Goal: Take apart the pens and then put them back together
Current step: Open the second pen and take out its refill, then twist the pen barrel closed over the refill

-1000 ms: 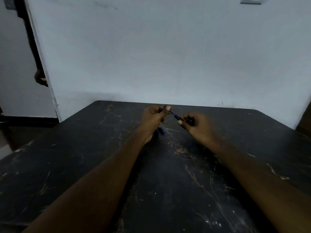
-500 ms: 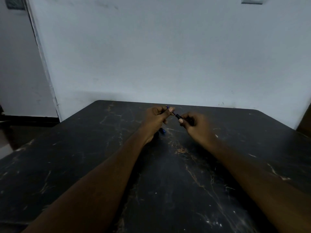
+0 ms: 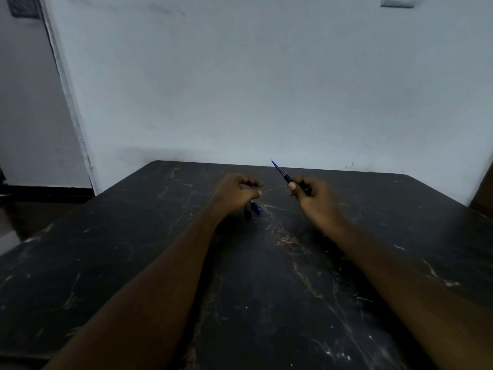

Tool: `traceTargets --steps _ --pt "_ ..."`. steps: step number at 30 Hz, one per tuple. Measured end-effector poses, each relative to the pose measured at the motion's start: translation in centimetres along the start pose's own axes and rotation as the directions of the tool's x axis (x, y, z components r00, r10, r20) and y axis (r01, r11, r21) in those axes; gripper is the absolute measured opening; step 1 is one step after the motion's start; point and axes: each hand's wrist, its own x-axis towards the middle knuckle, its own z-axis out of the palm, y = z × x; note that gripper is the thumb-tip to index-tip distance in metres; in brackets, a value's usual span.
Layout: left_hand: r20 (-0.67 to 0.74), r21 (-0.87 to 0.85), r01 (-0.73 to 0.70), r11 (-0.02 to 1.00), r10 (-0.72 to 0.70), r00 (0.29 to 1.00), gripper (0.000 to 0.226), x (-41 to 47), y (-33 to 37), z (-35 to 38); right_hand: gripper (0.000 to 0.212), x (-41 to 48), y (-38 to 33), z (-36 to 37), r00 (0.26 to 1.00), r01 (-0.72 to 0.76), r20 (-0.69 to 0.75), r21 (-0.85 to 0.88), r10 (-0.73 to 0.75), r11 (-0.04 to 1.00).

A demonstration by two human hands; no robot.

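Head: right hand (image 3: 314,201) around tilted pen (image 3: 287,179)

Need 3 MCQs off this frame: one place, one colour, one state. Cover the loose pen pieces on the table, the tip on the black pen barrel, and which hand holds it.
1. Where do the loose dark and blue pen pieces lie?
A) on the scratched black table, just below the left hand
B) at the table's right edge
C) on the floor

2. What colour is the thin tip sticking out of the black pen barrel?
A) red
B) blue
C) green

3. Which hand grips the barrel?
A) left
B) right
C) both

Answers:
1 A: the pieces rest on the tabletop right under the left hand.
2 B: the tip shows blue against the pale wall.
3 B: the right hand has its fingers curled round the barrel, and the left hand is apart from it.
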Motion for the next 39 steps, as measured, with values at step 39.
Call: traceTargets --steps 39 --pt "-0.197 -0.552 0.039 0.833 -0.176 0.964 0.017 -0.4 1.3 -0.2 0.004 0.3 1.1 0.1 1.000 -0.001 -0.021 0.040 0.002 0.999"
